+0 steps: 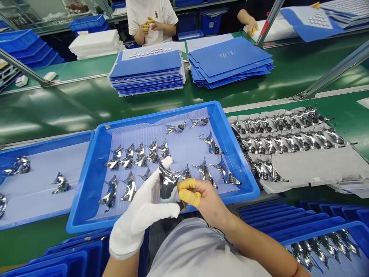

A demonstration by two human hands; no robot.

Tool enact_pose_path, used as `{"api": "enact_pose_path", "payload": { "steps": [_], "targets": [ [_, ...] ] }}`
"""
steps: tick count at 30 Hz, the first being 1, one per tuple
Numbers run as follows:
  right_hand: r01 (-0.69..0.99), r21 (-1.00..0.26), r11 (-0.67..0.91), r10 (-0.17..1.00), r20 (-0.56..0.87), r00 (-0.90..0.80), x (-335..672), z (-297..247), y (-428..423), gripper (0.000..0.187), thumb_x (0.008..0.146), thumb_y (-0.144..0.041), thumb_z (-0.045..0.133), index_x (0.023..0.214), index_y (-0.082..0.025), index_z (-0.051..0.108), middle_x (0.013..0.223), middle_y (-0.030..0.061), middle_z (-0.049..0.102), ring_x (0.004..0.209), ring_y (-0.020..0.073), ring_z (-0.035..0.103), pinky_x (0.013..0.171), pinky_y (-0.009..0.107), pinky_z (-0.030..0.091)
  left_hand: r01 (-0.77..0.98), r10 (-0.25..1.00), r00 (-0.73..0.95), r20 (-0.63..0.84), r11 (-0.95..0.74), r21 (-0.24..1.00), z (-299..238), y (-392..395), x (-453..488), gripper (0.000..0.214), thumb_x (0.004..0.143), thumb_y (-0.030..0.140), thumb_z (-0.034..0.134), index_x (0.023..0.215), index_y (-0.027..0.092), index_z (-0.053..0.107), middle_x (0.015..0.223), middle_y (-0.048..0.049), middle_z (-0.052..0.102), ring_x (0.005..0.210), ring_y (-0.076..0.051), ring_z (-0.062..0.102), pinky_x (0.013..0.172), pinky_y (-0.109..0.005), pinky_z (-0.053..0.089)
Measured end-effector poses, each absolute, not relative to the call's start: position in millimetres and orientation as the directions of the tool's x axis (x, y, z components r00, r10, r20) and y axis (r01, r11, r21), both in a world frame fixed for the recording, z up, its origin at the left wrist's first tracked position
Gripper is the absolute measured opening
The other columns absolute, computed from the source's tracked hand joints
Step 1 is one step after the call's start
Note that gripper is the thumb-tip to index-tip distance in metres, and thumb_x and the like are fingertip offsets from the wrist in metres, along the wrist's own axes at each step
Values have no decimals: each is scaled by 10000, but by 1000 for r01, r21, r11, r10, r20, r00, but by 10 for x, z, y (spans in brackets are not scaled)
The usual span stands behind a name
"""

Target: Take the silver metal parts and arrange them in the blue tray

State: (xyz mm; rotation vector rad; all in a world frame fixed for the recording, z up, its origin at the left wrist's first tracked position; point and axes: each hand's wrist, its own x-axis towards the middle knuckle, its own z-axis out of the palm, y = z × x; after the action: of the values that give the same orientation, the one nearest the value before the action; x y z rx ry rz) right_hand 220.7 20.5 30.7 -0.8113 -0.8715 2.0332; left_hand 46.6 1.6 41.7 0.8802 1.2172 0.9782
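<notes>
The foil piece [168,184] is thin and mirror-bright, bent into a curved, sharp-pointed shape whose surface breaks reflections into dark and silver streaks. It sits between the hands, just above the near rim of a blue plastic tray [238,154].

The left hand [141,215], in a white cloth glove, is partly closed, with its fingers against the piece's left side and one fingertip rising behind its top edge. The right hand [207,200] is bare except for yellow rubber finger cots [188,188]. Its curled fingers are pressed on the piece's lower right side, so both hands grasp it (the exact grip is partly hidden).

More foil pieces [211,144] lie in the tray on a pale, ridged liner [184,150], some in a tight row, others scattered. To the right, similar pieces [288,140] stand in overlapping rows on a grey sheet [314,165]. A second tray [49,139] touches the first on the left and holds a few pieces, and another [317,234] sits lower right. Beyond them, across a glossy green belt [57,115], are stacked blue folders [227,57], and a co-worker [151,19] in a white T-shirt stands farther off.
</notes>
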Motion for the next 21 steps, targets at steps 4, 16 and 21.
{"api": "enact_pose_path", "payload": {
  "steps": [4,16,21],
  "targets": [
    [-393,-776,-493,812,-249,-527,2211,278,194,239,771,-391,754,743,-182,642,667,-39,570,562,84,516,557,222,480,-138,951,12,-308,307,942,460,30,492,788,678,285,864,1408,300,566,1356,-75,641,1170,-314,641,925,-365,573],
    [-494,-623,-607,770,-307,-560,2161,247,194,288,722,-407,799,717,-171,633,574,-61,482,500,81,469,470,214,398,-149,935,-234,-267,237,960,400,67,529,342,825,404,740,1119,229,749,1137,-79,751,1015,-256,706,999,-401,504],
    [-495,-631,-597,785,-332,-523,2178,231,194,244,714,-374,785,713,-178,641,600,-49,521,517,86,473,488,219,411,-102,941,-188,-281,265,959,383,109,545,352,837,391,727,1149,229,730,1217,-78,720,1110,-257,667,1016,-377,500]
  ]
}}
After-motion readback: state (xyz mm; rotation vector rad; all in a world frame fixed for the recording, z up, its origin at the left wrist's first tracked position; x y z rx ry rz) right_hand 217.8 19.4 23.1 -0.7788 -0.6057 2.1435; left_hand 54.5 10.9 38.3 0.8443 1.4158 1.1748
